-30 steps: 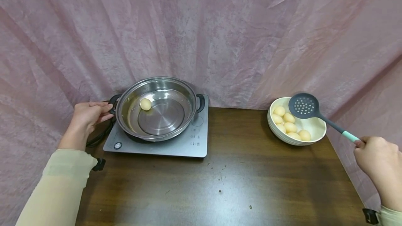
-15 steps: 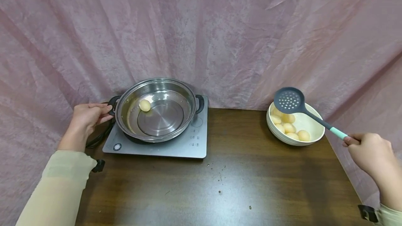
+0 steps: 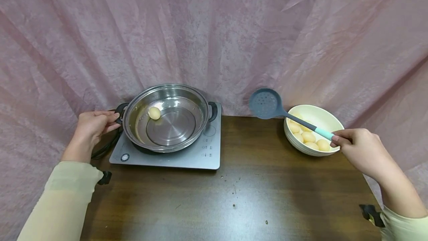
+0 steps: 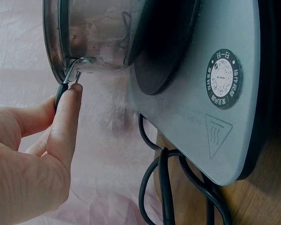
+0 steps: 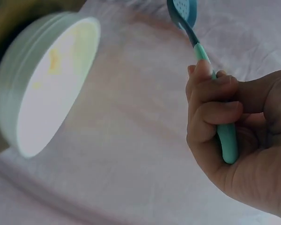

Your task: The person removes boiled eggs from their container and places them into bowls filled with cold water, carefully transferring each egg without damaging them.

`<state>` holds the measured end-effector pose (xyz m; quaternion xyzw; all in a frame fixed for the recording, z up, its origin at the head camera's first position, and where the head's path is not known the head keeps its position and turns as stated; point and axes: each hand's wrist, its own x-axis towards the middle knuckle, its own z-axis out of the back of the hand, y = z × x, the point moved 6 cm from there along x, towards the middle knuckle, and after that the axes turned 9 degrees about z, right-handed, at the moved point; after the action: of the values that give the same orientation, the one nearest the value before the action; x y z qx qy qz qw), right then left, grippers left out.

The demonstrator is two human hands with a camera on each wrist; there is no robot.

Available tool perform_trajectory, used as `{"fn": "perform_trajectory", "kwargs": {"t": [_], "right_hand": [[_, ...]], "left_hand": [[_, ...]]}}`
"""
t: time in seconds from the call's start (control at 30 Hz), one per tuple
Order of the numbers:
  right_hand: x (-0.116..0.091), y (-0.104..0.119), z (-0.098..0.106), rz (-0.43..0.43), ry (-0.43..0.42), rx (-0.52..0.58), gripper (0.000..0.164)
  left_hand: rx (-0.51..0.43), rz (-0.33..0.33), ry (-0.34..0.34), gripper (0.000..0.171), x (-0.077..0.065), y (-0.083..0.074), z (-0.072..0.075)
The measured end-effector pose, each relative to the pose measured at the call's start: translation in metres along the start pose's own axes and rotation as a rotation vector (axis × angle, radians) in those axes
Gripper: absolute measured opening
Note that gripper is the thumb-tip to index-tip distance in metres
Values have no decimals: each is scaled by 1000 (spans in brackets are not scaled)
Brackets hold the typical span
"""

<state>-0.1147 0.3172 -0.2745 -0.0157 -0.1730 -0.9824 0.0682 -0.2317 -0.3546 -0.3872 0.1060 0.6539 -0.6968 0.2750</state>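
Note:
At the left, my left hand (image 3: 95, 126) pinches the black side handle of a steel pot (image 3: 197, 137); the left wrist view shows thumb and fingers on that handle. One pale, round, egg-like ball (image 3: 154, 113) lies inside the pot, toward its left side. My right hand (image 3: 359, 148) grips the mint-green handle of a grey skimmer (image 3: 266, 103), fingers curled round it in the right wrist view. The skimmer's perforated head is held up between pot and bowl, with nothing seen on it. Under its handle stands a cream bowl (image 3: 326, 116) with several similar balls (image 3: 308, 137).
The pot stands on a silver induction cooker (image 3: 167, 161) on a brown wooden table (image 3: 254, 196). Black cables (image 4: 166, 187) lie beside the cooker's left edge. Small dark specks dot the table's middle. A pink curtain (image 3: 214, 40) hangs close behind everything.
My right hand has carried the skimmer leftward, its head passing from above the bowl to the gap between bowl and pot. The left hand, pot and ball have stayed in place.

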Motion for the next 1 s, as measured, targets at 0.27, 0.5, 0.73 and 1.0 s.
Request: {"fn": "perform_trajectory", "kwargs": {"t": [0.27, 0.5, 0.73, 1.0], "right_hand": [[25, 52, -4, 108, 17, 73, 24], [49, 101, -16, 225, -21, 81, 20], [76, 152, -45, 242, -38, 78, 19], [99, 191, -82, 199, -52, -20, 28]], "left_hand": [[15, -11, -11, 9, 1, -2, -1], [-19, -19, 1, 8, 1, -3, -2], [4, -6, -3, 20, 3, -3, -1], [-26, 6, 4, 20, 0, -1, 1]]}}
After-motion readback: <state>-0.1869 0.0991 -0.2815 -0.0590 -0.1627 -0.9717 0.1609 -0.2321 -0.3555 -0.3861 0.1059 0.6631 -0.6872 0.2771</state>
